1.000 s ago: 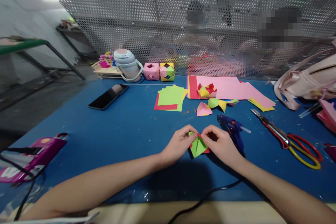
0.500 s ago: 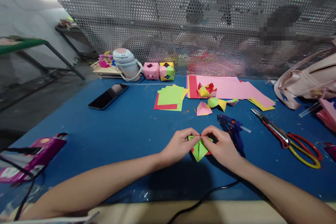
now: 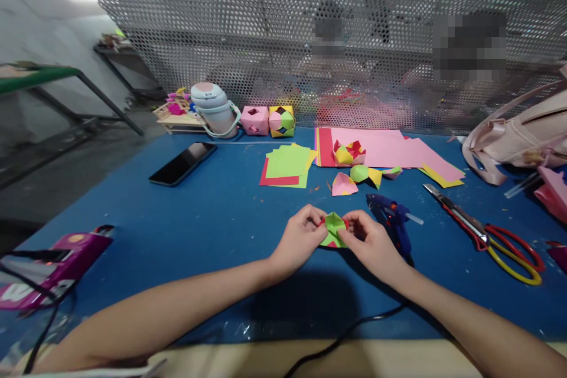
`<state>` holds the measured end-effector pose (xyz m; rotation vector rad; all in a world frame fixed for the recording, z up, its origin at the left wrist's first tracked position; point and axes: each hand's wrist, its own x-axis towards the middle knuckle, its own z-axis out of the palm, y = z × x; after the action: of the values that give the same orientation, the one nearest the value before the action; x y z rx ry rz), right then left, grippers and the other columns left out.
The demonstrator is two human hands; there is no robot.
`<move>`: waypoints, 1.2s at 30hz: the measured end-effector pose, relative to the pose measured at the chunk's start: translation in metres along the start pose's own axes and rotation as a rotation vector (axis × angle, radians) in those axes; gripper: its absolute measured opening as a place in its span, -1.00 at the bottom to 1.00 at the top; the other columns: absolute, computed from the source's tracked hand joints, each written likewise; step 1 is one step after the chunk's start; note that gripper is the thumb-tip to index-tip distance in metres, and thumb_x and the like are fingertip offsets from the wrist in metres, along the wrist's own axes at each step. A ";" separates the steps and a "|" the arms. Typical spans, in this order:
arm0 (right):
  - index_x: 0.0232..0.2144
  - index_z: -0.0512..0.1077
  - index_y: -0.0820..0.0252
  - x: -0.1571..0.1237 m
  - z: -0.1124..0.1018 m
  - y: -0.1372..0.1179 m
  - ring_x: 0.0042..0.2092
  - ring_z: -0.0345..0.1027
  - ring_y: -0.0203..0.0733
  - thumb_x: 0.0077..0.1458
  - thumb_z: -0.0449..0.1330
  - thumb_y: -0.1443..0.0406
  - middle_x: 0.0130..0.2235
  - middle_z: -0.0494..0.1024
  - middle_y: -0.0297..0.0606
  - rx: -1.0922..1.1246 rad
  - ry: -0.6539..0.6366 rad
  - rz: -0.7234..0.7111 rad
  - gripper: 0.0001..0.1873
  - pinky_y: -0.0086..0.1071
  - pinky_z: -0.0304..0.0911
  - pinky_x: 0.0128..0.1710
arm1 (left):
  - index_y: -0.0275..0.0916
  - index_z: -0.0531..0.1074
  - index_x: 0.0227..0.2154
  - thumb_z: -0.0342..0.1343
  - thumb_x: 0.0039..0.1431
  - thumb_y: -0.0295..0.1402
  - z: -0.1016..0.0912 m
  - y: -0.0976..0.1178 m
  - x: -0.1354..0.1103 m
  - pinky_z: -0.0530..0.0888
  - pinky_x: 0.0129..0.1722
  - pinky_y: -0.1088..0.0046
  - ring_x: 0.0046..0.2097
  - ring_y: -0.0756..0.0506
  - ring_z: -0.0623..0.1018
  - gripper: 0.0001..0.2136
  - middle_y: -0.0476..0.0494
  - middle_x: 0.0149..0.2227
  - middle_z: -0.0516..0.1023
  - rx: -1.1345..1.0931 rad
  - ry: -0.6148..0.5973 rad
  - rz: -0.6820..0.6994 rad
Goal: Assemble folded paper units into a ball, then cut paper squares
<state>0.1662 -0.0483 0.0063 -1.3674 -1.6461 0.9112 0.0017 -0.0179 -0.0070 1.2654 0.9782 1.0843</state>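
Because the fingers crowd around it, much of the folded paper (image 3: 334,229) is hidden; only green flaps and slivers of red show. Both hands pinch it: the left hand (image 3: 301,240) grips its left edge, the right hand (image 3: 370,240) its right, fingertips nearly meeting. Both forearms reach in from the near edge, converging over the blue tabletop (image 3: 212,218), just beside the glue gun (image 3: 392,217).

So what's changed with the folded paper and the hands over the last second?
Both hands, left hand and right hand, have shifted slightly away from the person, and the green-and-red paper piece between them is now folded more compactly, its lower point tucked in. Both keep pinching it. The glue gun, scissors and phone lie unmoved.
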 end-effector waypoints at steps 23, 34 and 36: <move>-0.50 0.38 0.18 0.000 -0.004 -0.002 -0.46 0.29 -0.29 0.17 0.11 0.30 -0.50 0.44 -0.35 -0.184 0.048 -0.155 -0.80 -0.43 0.19 -0.44 | -0.28 0.40 -0.32 0.24 -0.08 -0.22 0.003 0.007 -0.004 0.41 -0.32 0.48 -0.37 -0.01 0.46 -0.71 0.03 -0.44 0.47 -0.015 -0.159 -0.197; -0.02 0.34 0.19 -0.018 -0.022 -0.028 -0.14 0.42 -0.08 0.22 0.07 0.33 -0.16 0.50 -0.06 -0.506 0.030 -0.497 -0.73 -0.23 0.38 -0.16 | -0.29 0.46 -0.38 0.21 -0.01 -0.20 -0.002 0.000 0.003 0.39 -0.37 0.47 -0.40 -0.03 0.48 -0.76 -0.04 -0.44 0.54 0.011 -0.035 -0.145; -0.03 0.36 0.15 -0.033 -0.042 -0.040 -0.17 0.43 -0.08 0.21 0.07 0.37 -0.21 0.54 -0.10 -0.615 -0.036 -0.676 -0.73 -0.24 0.37 -0.16 | -0.30 0.46 -0.36 0.22 -0.03 -0.21 -0.002 -0.002 0.005 0.40 -0.36 0.46 -0.39 -0.05 0.50 -0.75 -0.06 -0.43 0.55 -0.033 -0.009 -0.175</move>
<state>0.1911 -0.0857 0.0555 -1.0178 -2.3147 0.0257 0.0014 -0.0123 -0.0094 1.1348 1.0399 0.9536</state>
